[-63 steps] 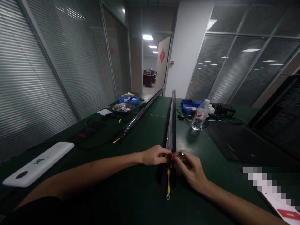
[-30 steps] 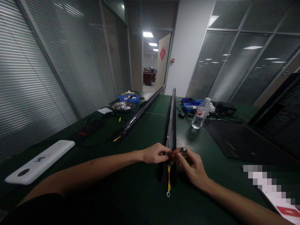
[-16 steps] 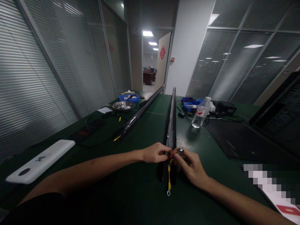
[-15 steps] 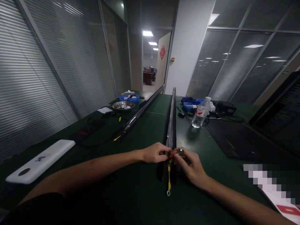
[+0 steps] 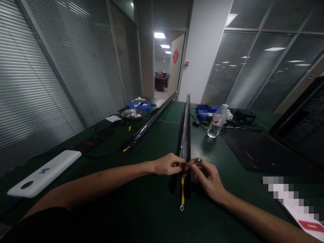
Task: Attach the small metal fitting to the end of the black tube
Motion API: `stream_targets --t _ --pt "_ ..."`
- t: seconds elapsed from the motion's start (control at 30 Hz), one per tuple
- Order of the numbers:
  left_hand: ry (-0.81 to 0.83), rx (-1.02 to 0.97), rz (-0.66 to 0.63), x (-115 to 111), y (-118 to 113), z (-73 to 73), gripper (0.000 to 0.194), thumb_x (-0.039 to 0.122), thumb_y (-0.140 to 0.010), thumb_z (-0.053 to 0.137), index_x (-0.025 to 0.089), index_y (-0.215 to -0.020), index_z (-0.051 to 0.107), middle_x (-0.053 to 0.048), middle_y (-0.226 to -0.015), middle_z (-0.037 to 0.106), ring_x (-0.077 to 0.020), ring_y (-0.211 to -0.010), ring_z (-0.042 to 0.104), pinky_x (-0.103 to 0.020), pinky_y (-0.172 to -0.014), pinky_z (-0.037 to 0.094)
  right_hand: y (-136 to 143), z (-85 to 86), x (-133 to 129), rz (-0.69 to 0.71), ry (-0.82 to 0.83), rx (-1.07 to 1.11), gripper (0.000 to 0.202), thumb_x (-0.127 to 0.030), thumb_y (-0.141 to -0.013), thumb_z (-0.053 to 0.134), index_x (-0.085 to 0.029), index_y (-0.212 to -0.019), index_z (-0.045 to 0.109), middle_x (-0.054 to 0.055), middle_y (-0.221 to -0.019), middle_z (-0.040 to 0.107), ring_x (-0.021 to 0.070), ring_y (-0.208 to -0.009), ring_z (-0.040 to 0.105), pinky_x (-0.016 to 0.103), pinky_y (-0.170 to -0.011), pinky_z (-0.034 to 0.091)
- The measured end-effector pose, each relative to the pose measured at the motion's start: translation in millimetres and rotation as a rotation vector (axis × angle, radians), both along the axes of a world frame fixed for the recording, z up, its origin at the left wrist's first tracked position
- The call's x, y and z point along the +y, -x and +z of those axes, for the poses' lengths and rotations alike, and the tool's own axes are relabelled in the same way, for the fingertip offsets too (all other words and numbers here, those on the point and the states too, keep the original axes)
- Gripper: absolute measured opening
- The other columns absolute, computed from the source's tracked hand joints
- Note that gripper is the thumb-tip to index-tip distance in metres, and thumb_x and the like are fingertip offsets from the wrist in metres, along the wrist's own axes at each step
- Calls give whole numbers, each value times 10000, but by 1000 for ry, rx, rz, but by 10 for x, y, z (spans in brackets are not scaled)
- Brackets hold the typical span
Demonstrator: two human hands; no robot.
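A long dark metal rail (image 5: pixel 186 135) runs away from me across the green table, with a pale inner channel. At its near end my left hand (image 5: pixel 169 164) is closed in a pinch; the small part between its fingertips is hidden. My right hand (image 5: pixel 207 177), a ring on one finger, meets it from the right with thumb and forefinger curled together. What those fingers hold is too small to make out. Just below the fingertips a short yellow wire (image 5: pixel 182 191) hangs out of the rail end, tipped with a metal ring terminal (image 5: pixel 182 208).
A second rail (image 5: pixel 149 125) lies left with a yellow wire end. A white case (image 5: pixel 45 173) is at far left; behind are a metal bowl (image 5: pixel 133 114) and a blue tray (image 5: pixel 139 105). Right stand a water bottle (image 5: pixel 217 121), blue bins (image 5: pixel 205 114) and a black mat (image 5: pixel 265 150).
My right hand has shifted slightly to the right, and its fingers have turned a little. My left hand, the rail and the yellow wire look almost unmoved.
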State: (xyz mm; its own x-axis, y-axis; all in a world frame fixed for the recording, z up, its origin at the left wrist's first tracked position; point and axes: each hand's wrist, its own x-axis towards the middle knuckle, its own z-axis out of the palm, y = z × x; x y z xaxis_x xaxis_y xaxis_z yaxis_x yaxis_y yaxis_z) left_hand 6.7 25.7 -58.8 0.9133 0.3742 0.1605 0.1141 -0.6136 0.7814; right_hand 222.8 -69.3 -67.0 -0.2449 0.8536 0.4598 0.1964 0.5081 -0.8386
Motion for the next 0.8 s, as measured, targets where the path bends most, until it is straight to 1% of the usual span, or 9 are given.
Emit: stream_targets --t 0.1,0.23,0.43,0.63,0.77,0.8 --pt "13 -1 -10 -14 5 27 191 152 -951 562 98 -1059 709 -3 -809 610 -84 -615 456 -170 -565 329 13 -7 -1 -9 13 13 214 -356 -1068 583 -192 -1067 720 71 -944 712 169 -733 675 233 -560 561" --pt "13 -20 -16 -13 9 29 185 142 -950 561 99 -1049 712 -13 -829 630 -99 -657 487 -170 -592 353 27 13 7 -10 10 -31 198 -342 -1061 594 -189 -1070 720 66 -915 717 175 -735 690 233 -557 578" --pt "-19 -34 -8 5 0 -8 132 101 -921 560 105 -965 684 4 -776 578 -95 -648 478 -166 -589 349 27 23 -8 2 -50 -85 170 -300 -1061 597 -192 -1068 728 53 -905 717 161 -721 687 232 -592 569" --pt "-26 -40 -26 7 -2 4 132 82 -901 548 108 -956 666 14 -782 562 -82 -621 463 -171 -580 340 7 -9 14 35 -25 -85 214 -325 -1079 561 -193 -1062 728 37 -869 697 155 -685 669 226 -558 533" --pt "-35 -9 -8 19 -3 -13 130 80 -884 550 108 -942 662 7 -794 591 -83 -609 457 -180 -569 327 5 -19 58 55 -86 -89 262 -328 -1089 539 -194 -985 738 40 -872 714 172 -752 688 269 -702 555" --pt "-41 -8 -7 21 -4 -18 131 80 -883 550 108 -942 663 4 -800 600 -85 -614 461 -182 -574 330 5 -19 65 54 -88 -84 267 -329 -1090 538 -194 -977 739 41 -870 716 174 -758 690 272 -709 554"
